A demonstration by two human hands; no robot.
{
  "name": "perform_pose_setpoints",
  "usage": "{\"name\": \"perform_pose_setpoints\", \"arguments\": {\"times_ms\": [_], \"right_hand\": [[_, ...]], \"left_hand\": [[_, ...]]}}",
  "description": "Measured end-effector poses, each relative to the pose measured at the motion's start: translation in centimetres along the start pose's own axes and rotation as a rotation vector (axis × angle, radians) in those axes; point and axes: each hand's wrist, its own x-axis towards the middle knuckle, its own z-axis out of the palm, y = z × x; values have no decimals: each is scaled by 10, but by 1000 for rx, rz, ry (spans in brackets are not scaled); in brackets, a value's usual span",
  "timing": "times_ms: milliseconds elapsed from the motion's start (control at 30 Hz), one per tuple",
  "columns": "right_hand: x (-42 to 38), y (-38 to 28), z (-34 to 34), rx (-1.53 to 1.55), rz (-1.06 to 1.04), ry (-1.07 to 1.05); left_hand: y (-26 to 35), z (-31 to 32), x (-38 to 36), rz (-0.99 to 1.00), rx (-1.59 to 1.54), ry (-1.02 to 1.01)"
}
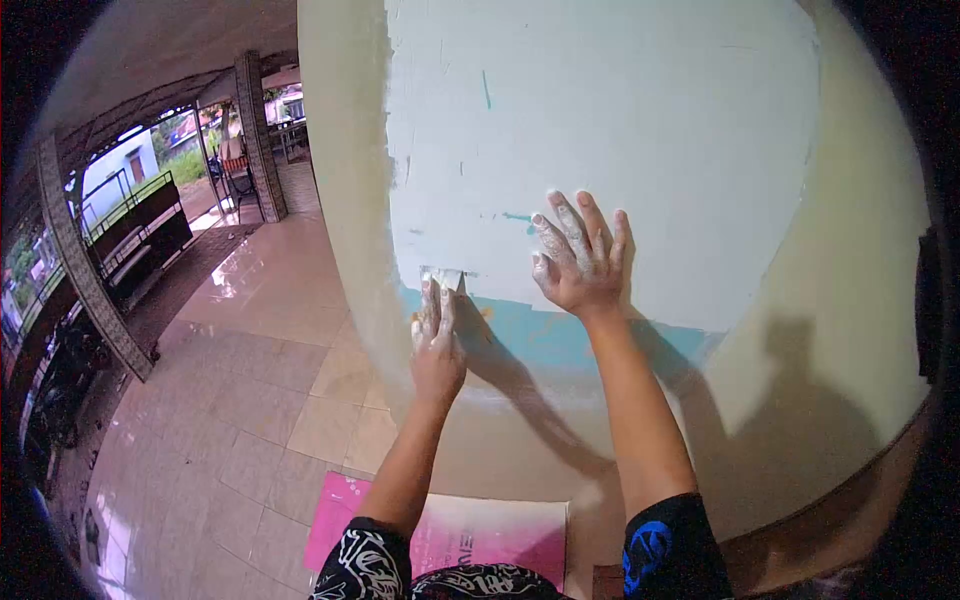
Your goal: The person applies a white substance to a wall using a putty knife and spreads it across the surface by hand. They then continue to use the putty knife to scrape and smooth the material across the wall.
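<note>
My left hand point(437, 345) presses a putty knife point(450, 278) against the wall, its blade lying near the lower left of a white coated patch point(640, 120). The fingers are stretched along the tool and smeared with white paste. To the right, my right hand point(585, 262) rests on the white patch with its fingers spread, holding nothing; they too carry white smears. Below both hands runs a strip of turquoise paint point(540, 335) with small orange marks. A few thin turquoise streaks point(487, 90) show through the white.
Cream wall point(345, 130) borders the white patch. At its foot lies a pink and white printed board point(490, 535). Glossy floor tiles point(250, 400) stretch left toward a pillar point(262, 140), a dark bench point(135, 250) and a parked motorcycle point(65, 385).
</note>
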Motion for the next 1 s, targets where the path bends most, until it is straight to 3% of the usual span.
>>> {"name": "perform_pose_setpoints", "arguments": {"times_ms": [67, 200, 267, 400, 533, 567, 600, 667, 733, 800, 1000], "right_hand": [[0, 1, 0, -12, 0, 3], [0, 1, -2, 5, 3, -3], [1, 1, -3, -6, -10, -3], [0, 1, 0, -1, -4, 29], [-3, 2, -2, 0, -7, -31], [-3, 4, -4, -1, -10, -40], [-4, 4, -6, 1, -9, -43], [-9, 10, -9, 48, -49, -103], [-9, 16, -13, 75, -58, -141], [-6, 30, -20, 43, -94, -178], [-10, 60, -36, -27, -57, -159]], "left_hand": [[-6, 10, -12, 63, -26, 58], [-3, 26, -32, -60, -80, -75], [12, 17, -14, 19, -45, 30], [8, 33, -21, -8, -35, -28], [20, 39, -28, 56, -13, 90], [21, 35, -25, -117, -147, -160], [22, 33, -22, -119, -146, -162], [25, 34, -14, 79, -23, 27], [21, 36, -20, 121, 2, 66], [24, 33, -23, 37, -9, -24], [24, 39, -19, 41, -86, -8]]}}
